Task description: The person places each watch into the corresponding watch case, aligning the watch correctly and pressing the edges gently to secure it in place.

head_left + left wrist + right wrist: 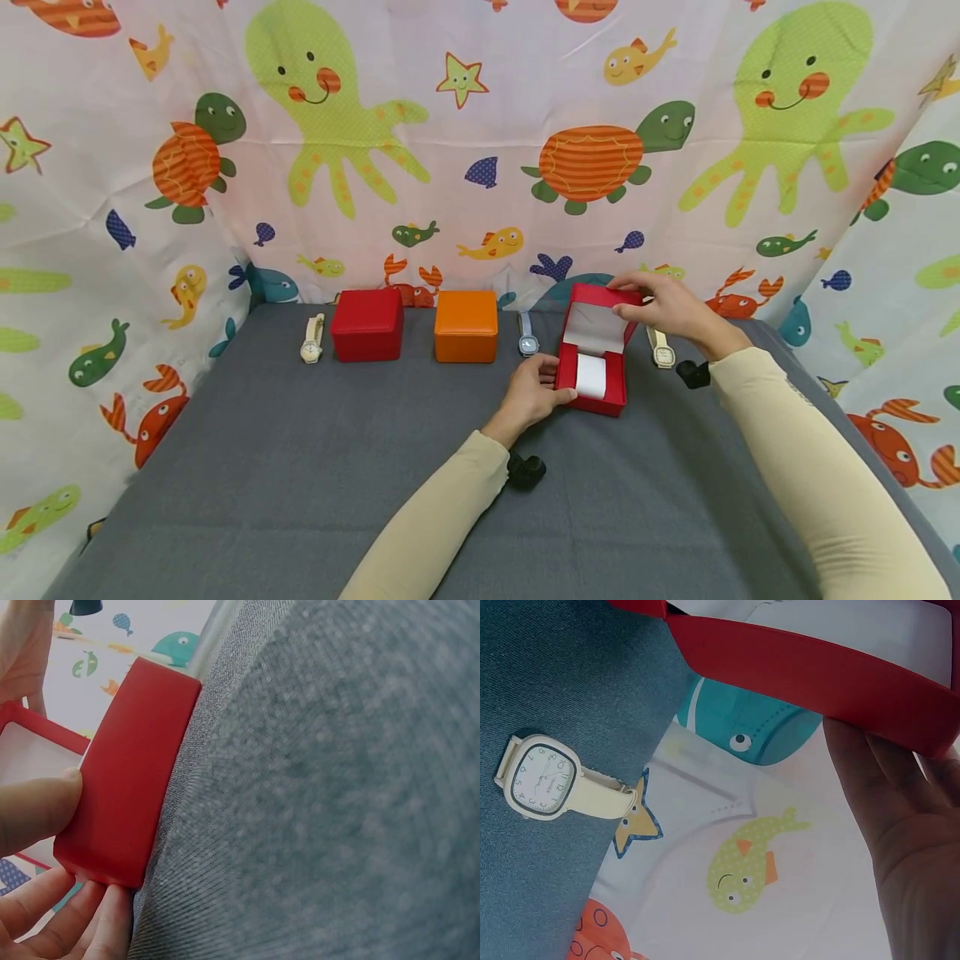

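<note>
Your right hand [667, 310] has its grip on the raised lid of the open red box [592, 360], fingers curled over the lid's top edge, so the box sits right under and in front of that hand. In the right wrist view you can see the lid's red rim [817, 671] pressed against your palm [900, 825], white lining showing above it.

Your left hand [534, 395] has a narrow grip on the box's base from the left side. The left wrist view shows the thumb [34, 810] flat on the red side wall [124, 787] and the other fingers [82, 919] tucked at the bottom corner. So the box is pinned between both hands, base resting on the gray surface [300, 467], lid tilted back toward the curtain. There's a white cushion [591, 377] sitting inside the base.

Just right of the box, under your right wrist, lies a cream watch [662, 350]; it's the same one in the right wrist view [551, 784], flat on the surface near its back edge. Just left of the box is a blue-strapped watch [527, 335], then a shut orange box [466, 326], a shut red box [367, 325], and another cream watch [312, 339] at the far left, all in a row along the fish-print curtain [480, 150].
</note>
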Demonstrator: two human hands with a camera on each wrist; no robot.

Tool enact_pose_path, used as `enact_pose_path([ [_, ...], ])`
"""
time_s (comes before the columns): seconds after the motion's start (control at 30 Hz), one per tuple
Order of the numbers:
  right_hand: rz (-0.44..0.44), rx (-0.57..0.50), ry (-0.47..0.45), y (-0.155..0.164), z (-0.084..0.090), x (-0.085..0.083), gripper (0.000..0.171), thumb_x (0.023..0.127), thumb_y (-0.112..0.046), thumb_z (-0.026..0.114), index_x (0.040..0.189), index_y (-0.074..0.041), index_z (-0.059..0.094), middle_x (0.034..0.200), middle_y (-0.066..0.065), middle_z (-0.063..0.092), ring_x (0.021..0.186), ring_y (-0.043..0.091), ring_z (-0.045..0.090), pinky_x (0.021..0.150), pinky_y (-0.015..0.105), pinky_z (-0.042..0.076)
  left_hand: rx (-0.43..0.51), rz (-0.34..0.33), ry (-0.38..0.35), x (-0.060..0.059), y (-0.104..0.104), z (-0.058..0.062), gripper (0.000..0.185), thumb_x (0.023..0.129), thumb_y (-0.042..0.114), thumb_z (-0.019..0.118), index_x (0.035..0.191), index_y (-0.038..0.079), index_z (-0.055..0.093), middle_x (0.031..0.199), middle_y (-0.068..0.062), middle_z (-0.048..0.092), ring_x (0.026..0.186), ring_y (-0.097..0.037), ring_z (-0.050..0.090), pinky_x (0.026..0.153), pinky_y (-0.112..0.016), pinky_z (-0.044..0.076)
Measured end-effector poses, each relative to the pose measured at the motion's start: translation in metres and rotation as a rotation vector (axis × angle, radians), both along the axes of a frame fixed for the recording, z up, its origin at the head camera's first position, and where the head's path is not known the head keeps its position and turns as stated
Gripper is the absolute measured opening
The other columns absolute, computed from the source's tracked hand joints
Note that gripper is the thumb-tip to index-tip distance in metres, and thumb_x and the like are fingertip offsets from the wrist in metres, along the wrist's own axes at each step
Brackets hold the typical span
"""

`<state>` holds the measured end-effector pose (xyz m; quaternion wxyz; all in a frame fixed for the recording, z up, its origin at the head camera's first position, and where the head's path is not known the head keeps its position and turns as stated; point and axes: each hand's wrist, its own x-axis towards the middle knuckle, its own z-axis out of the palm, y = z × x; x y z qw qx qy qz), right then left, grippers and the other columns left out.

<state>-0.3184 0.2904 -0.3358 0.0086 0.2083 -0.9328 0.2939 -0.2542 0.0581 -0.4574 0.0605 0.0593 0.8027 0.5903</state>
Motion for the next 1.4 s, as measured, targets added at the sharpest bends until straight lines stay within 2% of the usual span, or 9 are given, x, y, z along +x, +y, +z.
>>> enact_pose_path([
  [0.2,-0.002,-0.015,0.025,0.001,-0.001,-0.002,0.037,0.089,-0.021,0.066,0.124,-0.010,0.060,0.116,0.014,0.061,0.099,0.029,0.057,0.080,0.041,0.050,-0.011,0.010,-0.013,0.000,0.001,0.002,0.052,0.075,0.014,0.082,0.121,0.010,0.058,0.109,-0.003,0.059,0.099,-0.020,0.058,0.086,-0.031,0.052],
  [0.33,-0.015,-0.026,0.009,0.001,-0.001,-0.001,0.040,0.089,-0.023,0.066,0.126,-0.010,0.059,0.117,0.014,0.061,0.099,0.029,0.057,0.080,0.041,0.050,-0.027,0.023,-0.026,0.000,0.001,0.003,0.051,0.075,0.014,0.083,0.120,0.011,0.058,0.108,-0.002,0.059,0.098,-0.018,0.058,0.086,-0.031,0.052],
  [0.5,-0.064,-0.045,-0.049,0.001,0.001,0.002,0.053,0.087,-0.031,0.068,0.134,-0.012,0.051,0.125,0.015,0.057,0.106,0.031,0.054,0.086,0.048,0.049,-0.038,0.018,-0.023,0.000,-0.001,0.005,0.052,0.074,0.015,0.083,0.120,0.009,0.058,0.107,-0.003,0.060,0.097,-0.018,0.058,0.085,-0.031,0.051],
  [0.7,-0.106,-0.061,-0.044,0.010,0.002,0.007,0.059,0.087,-0.035,0.067,0.136,-0.011,0.047,0.128,0.017,0.054,0.110,0.033,0.054,0.091,0.053,0.047,-0.063,0.003,-0.024,-0.001,-0.005,0.009,0.053,0.075,0.018,0.083,0.121,0.008,0.057,0.107,-0.003,0.061,0.097,-0.018,0.057,0.084,-0.031,0.052],
  [0.8,-0.135,-0.057,-0.061,0.019,0.001,0.011,0.061,0.087,-0.038,0.067,0.137,-0.011,0.045,0.129,0.018,0.053,0.111,0.034,0.053,0.091,0.054,0.047,-0.086,-0.009,-0.001,-0.004,-0.007,0.012,0.053,0.077,0.019,0.081,0.122,0.008,0.057,0.109,-0.004,0.062,0.098,-0.019,0.058,0.084,-0.032,0.052],
  [0.9,-0.166,-0.058,-0.071,0.029,-0.005,0.013,0.064,0.087,-0.043,0.067,0.137,-0.011,0.044,0.129,0.018,0.052,0.112,0.034,0.052,0.091,0.055,0.047,-0.143,-0.024,0.078,-0.007,-0.008,0.016,0.051,0.078,0.020,0.080,0.122,0.007,0.058,0.111,-0.006,0.062,0.099,-0.019,0.058,0.085,-0.031,0.051],
  [1.03,-0.207,-0.063,-0.054,0.041,-0.017,0.015,0.066,0.087,-0.049,0.064,0.136,-0.010,0.045,0.127,0.017,0.054,0.111,0.034,0.053,0.091,0.056,0.045,-0.262,-0.092,0.208,-0.009,-0.009,0.023,0.050,0.081,0.023,0.078,0.124,0.009,0.057,0.117,-0.006,0.059,0.103,-0.021,0.057,0.085,-0.030,0.051],
  [1.2,-0.248,-0.060,-0.047,0.057,-0.036,0.021,0.066,0.087,-0.049,0.063,0.136,-0.009,0.045,0.125,0.019,0.055,0.111,0.035,0.053,0.090,0.057,0.045,-0.428,-0.236,0.321,-0.013,-0.005,0.035,0.056,0.081,0.030,0.077,0.130,0.016,0.053,0.122,-0.001,0.053,0.105,-0.014,0.050,0.084,-0.026,0.051],
  [1.4,-0.270,-0.052,-0.044,0.067,-0.060,0.026,0.063,0.090,-0.045,0.062,0.135,-0.004,0.046,0.122,0.022,0.056,0.108,0.037,0.054,0.089,0.057,0.046,-0.630,-0.410,0.455,-0.023,0.005,0.046,0.059,0.082,0.034,0.075,0.134,0.019,0.052,0.127,0.002,0.051,0.110,-0.010,0.045,0.094,-0.026,0.046],
])
